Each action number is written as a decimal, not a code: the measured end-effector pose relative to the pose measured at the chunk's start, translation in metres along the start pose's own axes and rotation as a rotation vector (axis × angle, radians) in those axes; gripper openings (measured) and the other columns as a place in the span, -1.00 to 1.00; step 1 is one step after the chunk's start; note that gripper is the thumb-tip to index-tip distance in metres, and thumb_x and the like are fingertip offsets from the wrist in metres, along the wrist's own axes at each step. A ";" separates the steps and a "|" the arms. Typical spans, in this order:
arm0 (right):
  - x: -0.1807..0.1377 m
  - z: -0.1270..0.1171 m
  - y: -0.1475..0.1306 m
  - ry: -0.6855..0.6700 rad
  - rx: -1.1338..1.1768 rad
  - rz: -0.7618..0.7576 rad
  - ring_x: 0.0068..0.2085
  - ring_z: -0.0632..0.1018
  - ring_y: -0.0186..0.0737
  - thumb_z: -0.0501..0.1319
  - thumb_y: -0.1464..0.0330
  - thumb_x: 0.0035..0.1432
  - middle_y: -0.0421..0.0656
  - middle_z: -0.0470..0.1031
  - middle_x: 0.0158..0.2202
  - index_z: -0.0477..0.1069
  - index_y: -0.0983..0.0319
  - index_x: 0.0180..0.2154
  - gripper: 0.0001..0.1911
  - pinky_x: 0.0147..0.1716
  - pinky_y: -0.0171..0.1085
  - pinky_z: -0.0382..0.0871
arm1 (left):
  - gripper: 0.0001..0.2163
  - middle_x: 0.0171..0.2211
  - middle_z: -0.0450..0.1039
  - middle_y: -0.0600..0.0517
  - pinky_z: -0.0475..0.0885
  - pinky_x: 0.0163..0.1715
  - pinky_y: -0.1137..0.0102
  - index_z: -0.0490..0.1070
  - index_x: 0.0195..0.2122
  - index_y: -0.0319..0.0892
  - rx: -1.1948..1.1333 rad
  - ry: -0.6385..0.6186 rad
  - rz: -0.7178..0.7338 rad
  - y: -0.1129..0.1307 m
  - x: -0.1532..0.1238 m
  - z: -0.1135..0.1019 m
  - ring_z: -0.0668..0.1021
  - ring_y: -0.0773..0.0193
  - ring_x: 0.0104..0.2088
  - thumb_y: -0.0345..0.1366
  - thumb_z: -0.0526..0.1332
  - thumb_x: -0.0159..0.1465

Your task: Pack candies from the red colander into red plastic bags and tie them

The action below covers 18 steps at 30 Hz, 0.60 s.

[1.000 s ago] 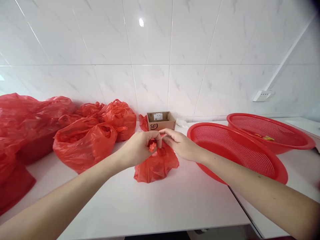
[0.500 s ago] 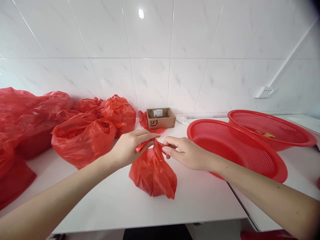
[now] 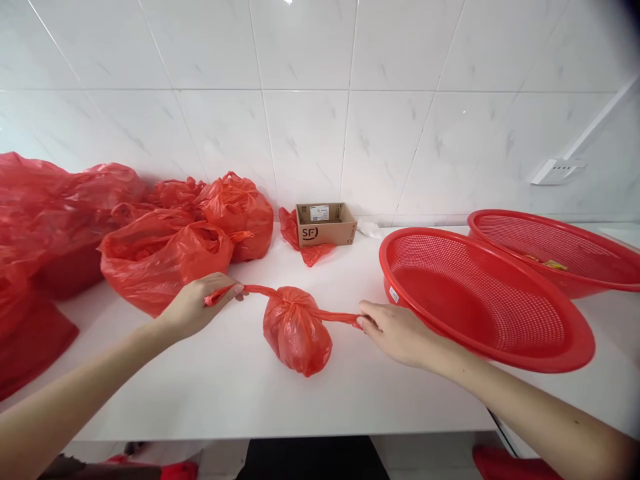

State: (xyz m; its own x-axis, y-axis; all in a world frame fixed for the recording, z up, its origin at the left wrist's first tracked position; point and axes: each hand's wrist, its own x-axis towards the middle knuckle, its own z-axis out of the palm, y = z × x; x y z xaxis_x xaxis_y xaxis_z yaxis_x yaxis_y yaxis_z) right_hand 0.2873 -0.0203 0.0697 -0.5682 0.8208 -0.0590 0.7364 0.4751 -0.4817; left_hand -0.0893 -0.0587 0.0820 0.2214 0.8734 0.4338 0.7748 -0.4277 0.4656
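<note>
Small red bag [image 3: 296,330] has two handles [image 3: 333,315], one pinched in each grip, left hand [image 3: 193,310], right hand [image 3: 400,330]; perhaps five bags [image 3: 165,257] behind.

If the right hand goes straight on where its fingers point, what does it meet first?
Probably the small red bag: the right hand pinches its stretched handle, fingers pointing at it.

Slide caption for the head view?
Left hand and right hand hold taut the handles of a small red bag on a white counter.
</note>
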 end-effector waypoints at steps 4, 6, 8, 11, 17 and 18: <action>0.020 0.018 -0.011 0.140 0.478 0.051 -0.37 0.49 -0.31 -0.07 0.16 0.35 -0.23 0.45 -0.35 0.20 0.16 -0.32 -0.73 -0.38 -0.30 0.30 | -0.76 -0.10 0.55 0.02 0.39 -0.03 0.36 0.53 -0.06 -0.01 0.000 0.034 0.020 0.019 0.003 0.025 0.52 0.12 -0.06 -0.20 0.14 0.32; 0.028 0.038 -0.023 0.209 0.685 0.055 -0.30 0.54 -0.28 -0.04 0.09 0.33 -0.18 0.48 -0.20 0.24 0.15 -0.20 -0.72 -0.29 -0.25 0.40 | -0.70 0.02 0.50 -0.02 0.35 0.07 0.27 0.45 0.07 -0.02 0.009 0.001 0.038 0.026 0.008 0.044 0.48 0.10 0.04 -0.19 0.13 0.33; 0.030 0.062 -0.036 0.306 0.722 0.049 -0.22 0.55 -0.23 0.05 0.07 0.27 -0.12 0.45 -0.06 0.22 0.13 -0.02 -0.65 -0.24 -0.20 0.45 | -0.67 0.06 0.47 -0.05 0.33 0.12 0.23 0.40 0.11 -0.05 0.013 -0.033 0.049 0.029 0.015 0.065 0.45 0.11 0.09 -0.17 0.09 0.36; 0.027 0.093 -0.047 0.405 0.561 0.009 -0.01 0.49 -0.10 0.22 0.22 0.14 -0.05 0.35 0.12 0.11 0.09 0.18 -0.41 -0.08 -0.10 0.43 | -0.66 0.04 0.48 -0.06 0.36 0.09 0.28 0.35 0.12 -0.09 0.017 -0.074 0.044 0.031 0.023 0.089 0.48 0.18 0.05 -0.16 0.00 0.40; 0.027 0.086 -0.024 0.405 0.396 0.025 -0.08 0.53 -0.14 0.05 0.59 0.04 -0.12 0.48 -0.10 0.21 0.11 0.14 -0.39 -0.10 -0.14 0.43 | -0.69 -0.52 0.46 0.04 0.36 -0.38 0.34 0.39 -0.30 -0.13 0.125 -0.103 -0.027 0.031 0.025 0.100 0.50 0.22 -0.49 -0.18 -0.10 0.39; 0.029 0.081 -0.017 0.421 0.384 0.018 -0.09 0.53 -0.15 0.04 0.60 0.03 -0.12 0.48 -0.11 0.23 0.12 0.12 -0.39 -0.10 -0.15 0.43 | -0.71 -0.60 0.39 0.08 0.31 -0.44 0.35 0.38 -0.34 -0.12 0.147 -0.110 -0.035 0.030 0.024 0.099 0.44 0.23 -0.56 -0.19 -0.08 0.37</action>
State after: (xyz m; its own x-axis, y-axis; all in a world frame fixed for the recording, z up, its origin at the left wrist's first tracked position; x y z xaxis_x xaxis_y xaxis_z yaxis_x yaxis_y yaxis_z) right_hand 0.2284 -0.0299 0.0057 -0.3031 0.9208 0.2455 0.5135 0.3748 -0.7719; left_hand -0.0021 -0.0277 0.0294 0.2501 0.9109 0.3281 0.8597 -0.3648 0.3575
